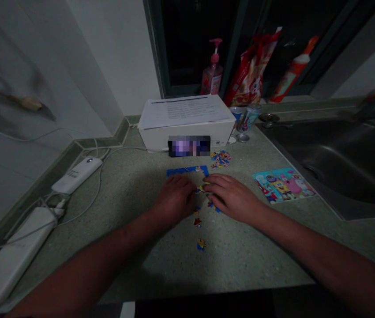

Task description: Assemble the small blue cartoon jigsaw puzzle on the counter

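Both of my hands are over a partly assembled jigsaw puzzle on the countertop, whose blue border strip (187, 169) shows beyond my fingers. My left hand (175, 198) is closed, its fingers curled down at the edge of a small yellow puzzle piece (202, 189); its thumb is mostly hidden. From the other side, my right hand (229, 195) reaches in with fingers spread, the tips touching that piece. Under the right fingers lie blue puzzle pieces (214, 207). Closer to me are a loose brown-red piece (197, 222) and a yellow-and-blue piece (201, 244).
A pile of loose puzzle pieces (221, 158) lies behind my right hand. A cartoon picture card (284, 184) rests by the sink (349, 150). At the back, a lit phone (189, 146) leans on a white box (154, 136). Cables and a power strip (25, 247) run along the left.
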Tool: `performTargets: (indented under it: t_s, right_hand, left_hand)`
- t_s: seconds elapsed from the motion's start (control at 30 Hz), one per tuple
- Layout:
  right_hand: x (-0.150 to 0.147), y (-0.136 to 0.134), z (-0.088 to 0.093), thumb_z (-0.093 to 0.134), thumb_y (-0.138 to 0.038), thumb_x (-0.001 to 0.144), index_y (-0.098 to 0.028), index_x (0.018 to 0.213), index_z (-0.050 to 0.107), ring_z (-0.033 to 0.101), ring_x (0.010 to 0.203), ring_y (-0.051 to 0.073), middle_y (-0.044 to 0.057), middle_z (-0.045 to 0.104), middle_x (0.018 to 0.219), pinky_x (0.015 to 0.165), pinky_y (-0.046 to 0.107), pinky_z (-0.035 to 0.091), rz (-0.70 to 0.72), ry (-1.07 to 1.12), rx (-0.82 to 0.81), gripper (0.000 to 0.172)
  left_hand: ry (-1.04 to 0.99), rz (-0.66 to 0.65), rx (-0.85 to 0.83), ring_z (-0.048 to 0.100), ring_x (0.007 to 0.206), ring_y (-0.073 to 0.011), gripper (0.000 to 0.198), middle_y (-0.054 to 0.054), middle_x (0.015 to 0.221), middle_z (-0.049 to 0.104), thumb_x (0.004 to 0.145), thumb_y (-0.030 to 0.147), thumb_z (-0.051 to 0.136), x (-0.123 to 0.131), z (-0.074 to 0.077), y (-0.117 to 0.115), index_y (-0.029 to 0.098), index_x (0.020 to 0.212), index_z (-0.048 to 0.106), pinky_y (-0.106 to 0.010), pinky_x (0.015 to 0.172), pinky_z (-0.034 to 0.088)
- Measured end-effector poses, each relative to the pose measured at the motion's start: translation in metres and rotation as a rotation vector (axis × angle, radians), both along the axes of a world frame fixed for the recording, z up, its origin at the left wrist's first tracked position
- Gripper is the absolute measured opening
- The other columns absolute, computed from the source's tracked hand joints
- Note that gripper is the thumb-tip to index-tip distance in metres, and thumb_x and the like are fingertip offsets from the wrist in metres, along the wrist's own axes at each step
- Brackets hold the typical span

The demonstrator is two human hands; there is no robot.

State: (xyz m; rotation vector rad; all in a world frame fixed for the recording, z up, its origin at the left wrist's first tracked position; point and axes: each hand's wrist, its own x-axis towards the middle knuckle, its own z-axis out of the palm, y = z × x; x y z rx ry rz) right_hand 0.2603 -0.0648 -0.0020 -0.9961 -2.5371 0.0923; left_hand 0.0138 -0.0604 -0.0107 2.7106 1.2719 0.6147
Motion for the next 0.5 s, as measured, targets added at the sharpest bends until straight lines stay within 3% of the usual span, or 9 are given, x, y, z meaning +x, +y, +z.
performTargets:
  t_s: [0.5]
  right_hand:
    - [0.0008, 0.0003, -0.0013, 0.063, -0.018, 0.103, -0.022, 0.114, 0.079, 0.068, 0.129, 0.031, 0.014, 0.075, 0.130, 0.110, 0.056, 0.058, 0.007, -0.004, 0.004, 0.021]
  left_hand:
    - [-0.035, -0.018, -0.030, 0.067, 0.103, -0.0293, 0.011, -0.008, 0.102, 0.077, 0.098, 0.014, 0.066, 0.0032, -0.0017, -0.0001, 0.020, 0.099, 0.075, -0.048, 0.096, 0.053]
